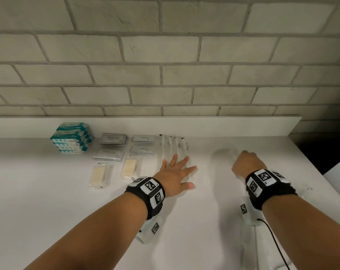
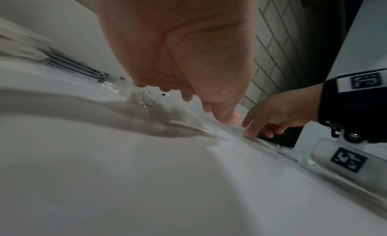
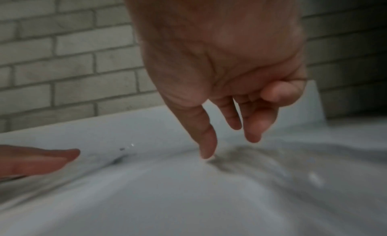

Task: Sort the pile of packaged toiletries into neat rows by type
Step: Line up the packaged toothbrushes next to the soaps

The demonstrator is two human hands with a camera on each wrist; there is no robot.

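Observation:
Sorted toiletries lie along the back of the white counter (image 1: 48, 191): a stack of teal packets (image 1: 71, 138), grey sachets (image 1: 112, 140), smaller sachets (image 1: 143, 139) and two wrapped soap bars (image 1: 129, 168). To their right lies a row of clear-wrapped toothbrushes (image 1: 174, 145). My left hand (image 1: 177, 168) lies flat with spread fingers on the near ends of those clear wraps (image 2: 146, 105). My right hand (image 1: 247, 162) hangs further right, fingers loosely curled and pointing down (image 3: 230, 123). Its fingertips touch a blurred clear packet (image 1: 223, 154) on the counter.
A brick wall (image 1: 165, 55) and a low white ledge (image 1: 184, 125) close off the back. The counter's right edge (image 1: 311, 162) drops to a dark gap. The near half of the counter (image 1: 87, 221) bears only my forearms and the wrist cameras.

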